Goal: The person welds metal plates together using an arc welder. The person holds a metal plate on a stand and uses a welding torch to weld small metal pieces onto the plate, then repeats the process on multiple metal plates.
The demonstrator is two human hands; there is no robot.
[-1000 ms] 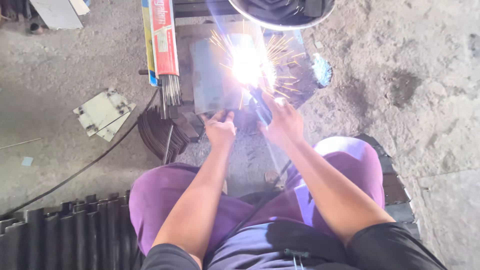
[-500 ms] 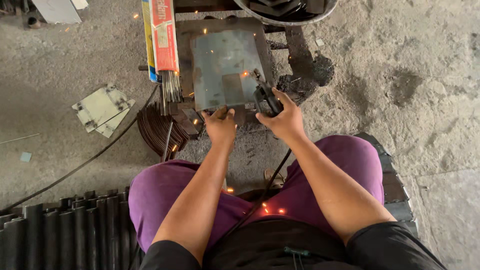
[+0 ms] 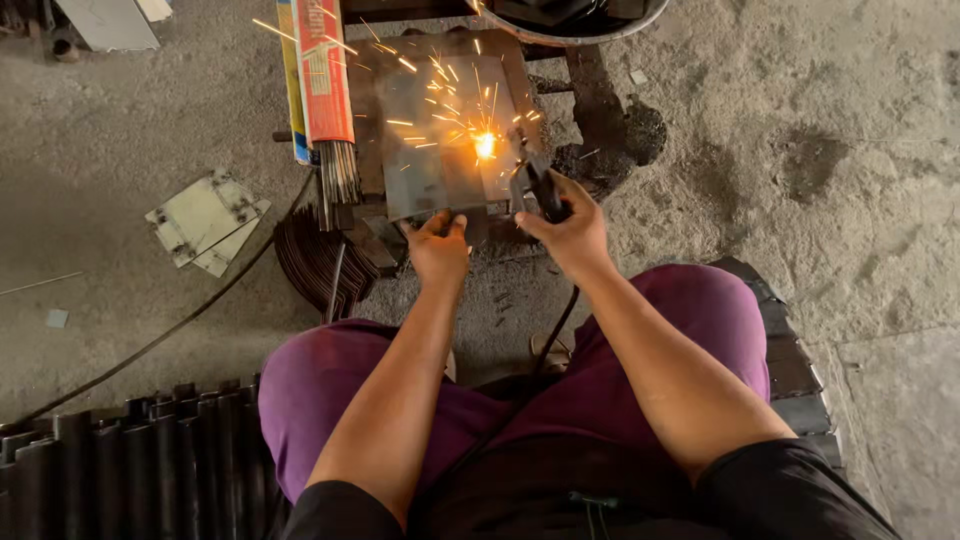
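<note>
Pipes (image 3: 130, 450), dark and laid side by side, fill the floor at eight o'clock of the person's lap, and a black cable (image 3: 150, 345) runs from them toward the work. Pale metal plates (image 3: 205, 222) lie loose on the concrete at ten o'clock. Next comes an opened packet of welding rods (image 3: 322, 90), its bare rod ends sticking out toward the person, just beside the work.

At twelve o'clock sits the grey steel plate (image 3: 440, 140), flat on a dark metal frame. The left hand (image 3: 440, 248) is clenched on the plate's near edge, fingers curled over it, pinning it down. The right hand (image 3: 568, 232) is wrapped tight around a black electrode holder (image 3: 535, 185), whose rod meets the plate near its right edge, where an arc (image 3: 485, 146) glows orange and sparks fly up and left.

Judging by this, the weld on the right edge is under way. How much seam is laid or left cannot be told through the glare.
</note>
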